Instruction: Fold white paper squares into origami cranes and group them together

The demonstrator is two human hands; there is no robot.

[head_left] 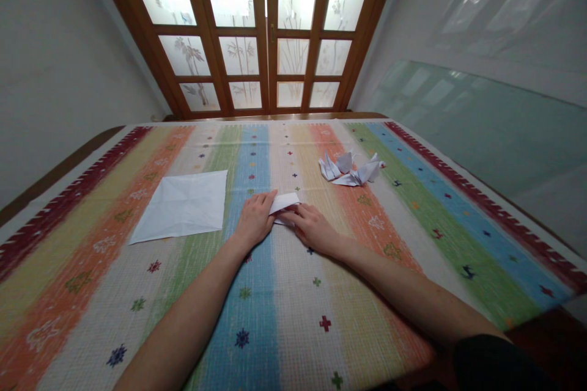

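A small folded piece of white paper point(285, 200) lies between my two hands near the middle of the table. My left hand point(255, 217) grips its left edge, fingers pressed together and thumb hidden. From the right, my right hand point(313, 227) has its fingers on the paper's lower right part, some of them tucked at a raised flap. To the left of my hands rests a flat white sheet point(186, 206) with faint creases. Several folded paper cranes point(352, 170) sit grouped beyond my right hand.
A striped, patterned tablecloth point(247, 317) covers the table. Wooden doors with frosted panes point(243, 58) stand past its far edge. Along the right side leans a glass-like panel point(481, 128) against the white wall.
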